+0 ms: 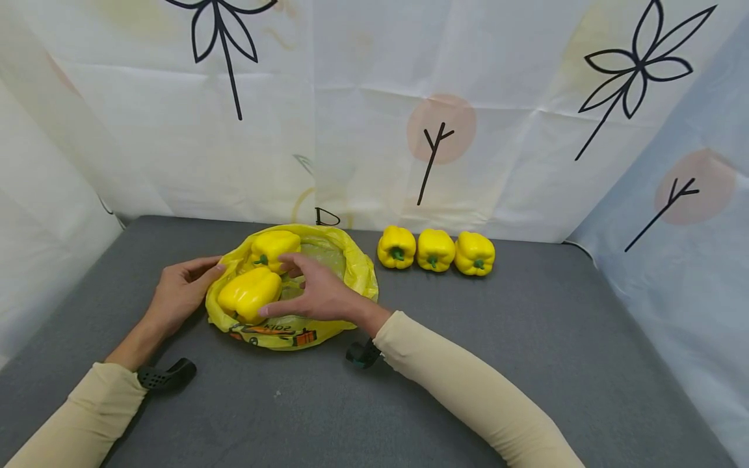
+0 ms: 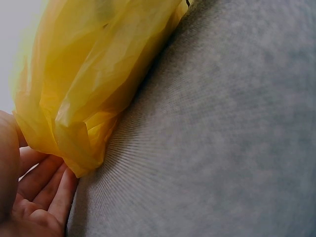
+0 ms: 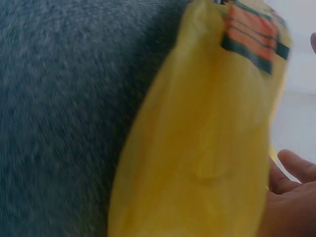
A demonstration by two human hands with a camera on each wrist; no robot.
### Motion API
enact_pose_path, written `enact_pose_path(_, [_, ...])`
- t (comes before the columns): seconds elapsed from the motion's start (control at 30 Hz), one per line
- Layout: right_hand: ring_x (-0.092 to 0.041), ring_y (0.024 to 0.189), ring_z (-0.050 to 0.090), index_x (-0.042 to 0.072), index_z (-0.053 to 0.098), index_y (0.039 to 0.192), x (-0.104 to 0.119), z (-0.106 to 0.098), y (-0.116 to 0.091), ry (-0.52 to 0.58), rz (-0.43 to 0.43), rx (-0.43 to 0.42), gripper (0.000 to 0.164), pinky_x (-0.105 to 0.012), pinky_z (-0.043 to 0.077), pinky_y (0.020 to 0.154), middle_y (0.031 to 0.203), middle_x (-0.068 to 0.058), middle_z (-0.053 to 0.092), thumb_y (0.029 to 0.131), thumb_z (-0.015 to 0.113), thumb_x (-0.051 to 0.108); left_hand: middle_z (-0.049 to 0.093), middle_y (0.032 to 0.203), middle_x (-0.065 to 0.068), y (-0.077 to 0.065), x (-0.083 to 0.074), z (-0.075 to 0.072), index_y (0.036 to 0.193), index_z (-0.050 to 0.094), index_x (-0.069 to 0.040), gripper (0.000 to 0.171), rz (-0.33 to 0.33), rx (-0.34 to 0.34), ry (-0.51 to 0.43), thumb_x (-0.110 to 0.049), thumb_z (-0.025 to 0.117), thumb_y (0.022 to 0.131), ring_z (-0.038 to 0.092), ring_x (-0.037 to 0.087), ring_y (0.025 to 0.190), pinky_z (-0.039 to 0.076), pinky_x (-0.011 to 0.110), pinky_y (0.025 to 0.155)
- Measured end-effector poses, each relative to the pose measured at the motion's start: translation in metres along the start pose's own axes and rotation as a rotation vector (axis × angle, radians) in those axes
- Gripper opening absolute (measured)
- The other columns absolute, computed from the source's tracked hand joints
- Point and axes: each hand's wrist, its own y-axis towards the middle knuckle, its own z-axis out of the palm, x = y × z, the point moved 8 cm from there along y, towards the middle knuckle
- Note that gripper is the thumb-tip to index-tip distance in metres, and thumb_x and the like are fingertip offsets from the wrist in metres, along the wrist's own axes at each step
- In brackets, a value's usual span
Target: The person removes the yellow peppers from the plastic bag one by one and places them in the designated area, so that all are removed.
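A yellow plastic bag (image 1: 363, 273) sits on the table with its rim rolled wide, dark and orange print on its front. Inside, on its left side, lie two yellow bell peppers, a rear one (image 1: 275, 247) and a front one (image 1: 250, 294). My left hand (image 1: 178, 292) pinches the bag's left rim between thumb and fingers; the left wrist view shows the plastic (image 2: 84, 143) between them. Over the bag's opening reaches my right hand (image 1: 318, 289), thumb and fingers spread apart. Its thumb is right at the front pepper, its fingertips beside the rear one.
Three more yellow bell peppers, a left (image 1: 396, 247), a middle (image 1: 435, 250) and a right one (image 1: 474, 253), stand in a row right of the bag. A patterned white curtain (image 1: 363, 130) hangs behind the grey table (image 1: 468, 338).
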Motion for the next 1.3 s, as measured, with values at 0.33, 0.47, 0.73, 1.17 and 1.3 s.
enact_pose_path(0.33, [-0.012, 0.131, 0.049, 0.008, 0.036, 0.157, -0.001, 0.018, 0.009, -0.046, -0.006, -0.004, 0.094, -0.026, 0.043, 0.105, 0.153, -0.001, 0.045, 0.084, 0.083, 0.043, 0.064, 0.122, 0.009, 0.0, -0.001, -0.001, 0.139, 0.06, 0.003, 0.054, -0.015, 0.009, 0.025, -0.039, 0.056, 0.105, 0.057, -0.009, 0.094, 0.049, 0.009, 0.074])
enact_pose_path(0.47, [-0.009, 0.129, 0.047, 0.007, 0.034, 0.157, -0.003, 0.024, 0.013, -0.067, -0.016, -0.014, 0.097, -0.025, 0.042, 0.104, 0.153, 0.0, 0.043, 0.083, 0.083, 0.046, 0.065, 0.122, 0.009, 0.0, -0.001, 0.0, 0.139, 0.059, 0.003, 0.055, -0.019, 0.016, 0.021, -0.04, 0.056, 0.105, 0.057, -0.01, 0.093, 0.05, 0.01, 0.074])
enact_pose_path(0.73, [-0.008, 0.121, 0.051, 0.007, 0.033, 0.157, -0.004, 0.029, 0.018, -0.06, 0.0, -0.026, 0.096, -0.025, 0.046, 0.098, 0.149, -0.001, 0.045, 0.085, 0.08, 0.049, 0.061, 0.13, 0.027, 0.0, -0.001, 0.001, 0.139, 0.058, 0.005, 0.054, -0.022, 0.013, 0.027, -0.038, 0.055, 0.106, 0.055, -0.011, 0.094, 0.048, 0.008, 0.074])
enact_pose_path(1.17, [-0.008, 0.12, 0.049, 0.011, 0.032, 0.159, -0.01, 0.022, 0.015, -0.026, 0.039, 0.041, 0.093, -0.025, 0.043, 0.101, 0.151, 0.001, 0.043, 0.086, 0.082, 0.041, 0.061, 0.132, 0.026, 0.0, 0.0, 0.002, 0.14, 0.059, 0.003, 0.056, -0.035, 0.011, 0.041, -0.041, 0.055, 0.105, 0.052, -0.012, 0.097, 0.046, 0.006, 0.076])
enact_pose_path(1.3, [-0.009, 0.12, 0.048, 0.012, 0.031, 0.16, -0.011, 0.022, 0.014, 0.01, 0.03, 0.082, 0.093, -0.026, 0.043, 0.101, 0.152, 0.0, 0.042, 0.085, 0.082, 0.034, 0.063, 0.13, 0.021, 0.0, 0.001, 0.001, 0.14, 0.059, 0.002, 0.055, -0.028, 0.007, 0.041, -0.041, 0.056, 0.105, 0.053, -0.012, 0.096, 0.046, 0.007, 0.075])
